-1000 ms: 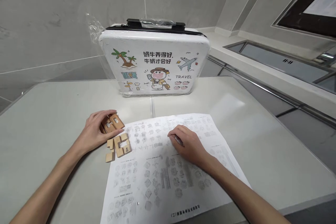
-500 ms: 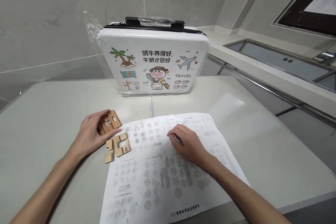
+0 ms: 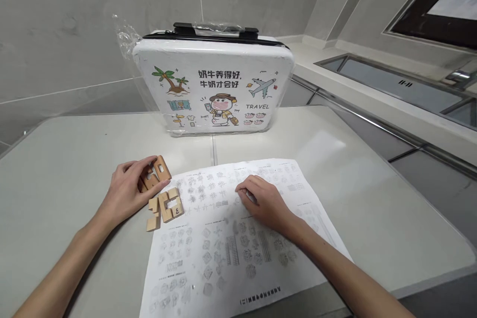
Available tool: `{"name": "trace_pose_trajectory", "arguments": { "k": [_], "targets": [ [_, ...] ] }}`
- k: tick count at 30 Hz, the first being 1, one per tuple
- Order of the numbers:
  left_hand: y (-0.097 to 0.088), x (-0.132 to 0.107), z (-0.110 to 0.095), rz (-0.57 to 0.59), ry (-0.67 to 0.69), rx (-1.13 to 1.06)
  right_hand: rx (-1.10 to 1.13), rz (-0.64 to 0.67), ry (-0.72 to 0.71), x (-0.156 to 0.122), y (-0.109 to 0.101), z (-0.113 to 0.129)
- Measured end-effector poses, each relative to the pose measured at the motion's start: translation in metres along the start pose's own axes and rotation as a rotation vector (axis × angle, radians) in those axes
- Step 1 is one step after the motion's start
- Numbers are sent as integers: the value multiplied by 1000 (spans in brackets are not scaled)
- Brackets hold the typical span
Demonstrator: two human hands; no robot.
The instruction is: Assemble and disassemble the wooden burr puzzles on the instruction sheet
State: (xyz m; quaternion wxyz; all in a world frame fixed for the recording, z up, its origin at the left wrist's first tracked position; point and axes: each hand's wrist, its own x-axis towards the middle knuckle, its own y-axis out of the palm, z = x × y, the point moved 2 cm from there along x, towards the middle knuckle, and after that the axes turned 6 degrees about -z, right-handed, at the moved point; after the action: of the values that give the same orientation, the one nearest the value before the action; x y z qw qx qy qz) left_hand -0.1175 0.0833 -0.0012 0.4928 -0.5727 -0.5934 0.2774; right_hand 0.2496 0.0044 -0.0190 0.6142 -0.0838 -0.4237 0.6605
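My left hand (image 3: 128,186) lies on the table with its fingers and thumb around the darker brown wooden puzzle pieces (image 3: 163,169), which stand side by side and show notches and slots. Part of them is hidden behind the fingers. Just in front of its thumb lie several lighter wooden puzzle pieces (image 3: 166,211), notched, one marked with a 3. My right hand (image 3: 263,201) rests on a large printed sheet (image 3: 223,278), its fingers curled in and thumb against the index finger; nothing shows in them. Rows of small puzzle drawings cover the sheet.
A white cartoon-printed case (image 3: 216,79) in clear plastic wrap stands upright at the back of the pale table (image 3: 380,208), against a grey tiled wall. Beyond the table's right edge runs a counter with a sink (image 3: 395,82).
The view has shifted slightly. Both hands keep their places, the left at the brown pieces and the right on the sheet. The puzzle pieces lie as before.
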Motion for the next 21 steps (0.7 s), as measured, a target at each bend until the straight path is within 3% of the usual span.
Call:
{"name": "trace_pose_trajectory", "arguments": {
  "k": [7,13,21],
  "targets": [
    [-1,5,5,4,76,34,9,-13,-7,0,0,0],
    [-5,10,-6,-67,73,56,15,-26,-23,1,-1,0],
    [-6,6,-11,-19,-55,-11,19,-35,-15,0,0,-1]
  ]
}}
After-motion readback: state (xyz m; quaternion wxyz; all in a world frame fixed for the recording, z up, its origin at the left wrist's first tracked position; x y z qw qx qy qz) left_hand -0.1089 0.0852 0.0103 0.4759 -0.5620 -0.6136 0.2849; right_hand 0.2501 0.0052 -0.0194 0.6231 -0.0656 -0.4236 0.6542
